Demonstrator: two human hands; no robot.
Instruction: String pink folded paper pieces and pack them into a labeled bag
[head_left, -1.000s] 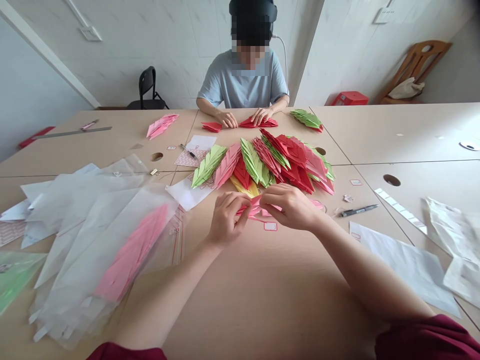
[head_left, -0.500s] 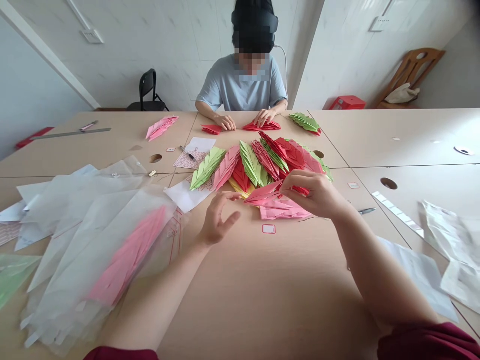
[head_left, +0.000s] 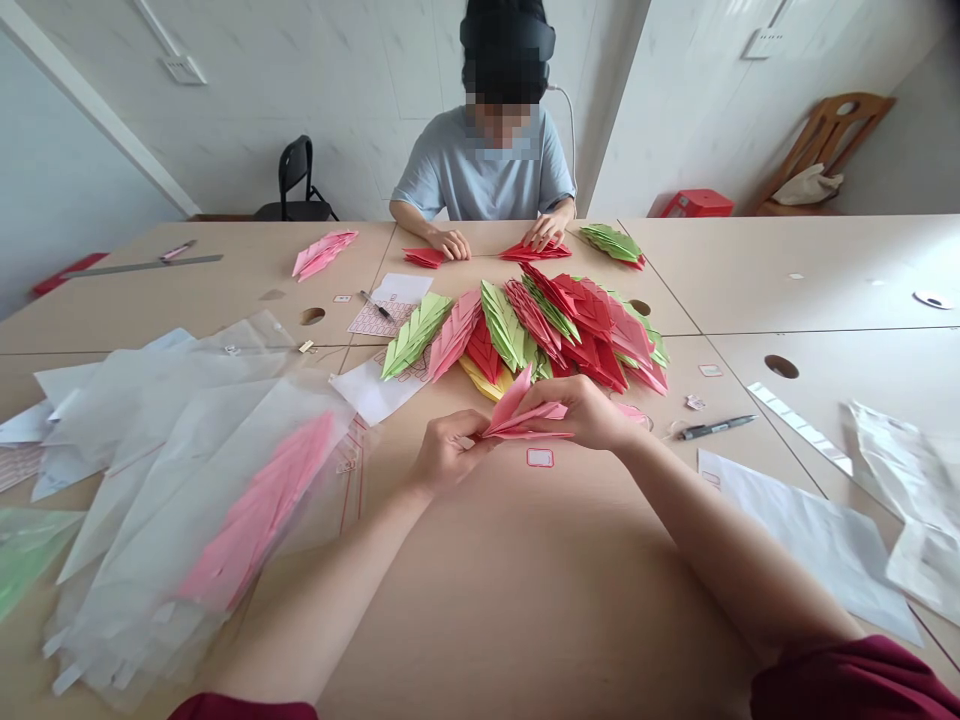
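Between my two hands is a folded pink paper piece (head_left: 517,408), its layers spread apart at the top. My left hand (head_left: 453,446) pinches its left tip between thumb and fingers. The fingers of my right hand (head_left: 585,408) are closed on its right part and hide some of it. Just behind lies a heap of pleated paper bundles (head_left: 592,310) in red, pink and green, with a yellow bundle (head_left: 484,378) low at the front. Part of another pink bundle (head_left: 634,414) shows beyond my right hand.
Across the table a person (head_left: 484,170) in a light blue shirt handles red folded paper (head_left: 536,250). Clear plastic sleeves (head_left: 187,470), one with pink paper inside, lie at left. A pen (head_left: 718,427) and a white bag (head_left: 810,540) lie at right.
My left hand has closed on the pink paper's left tip. My right hand has moved slightly left and down, and the paper's layers have opened. The other person's red paper has shifted right.
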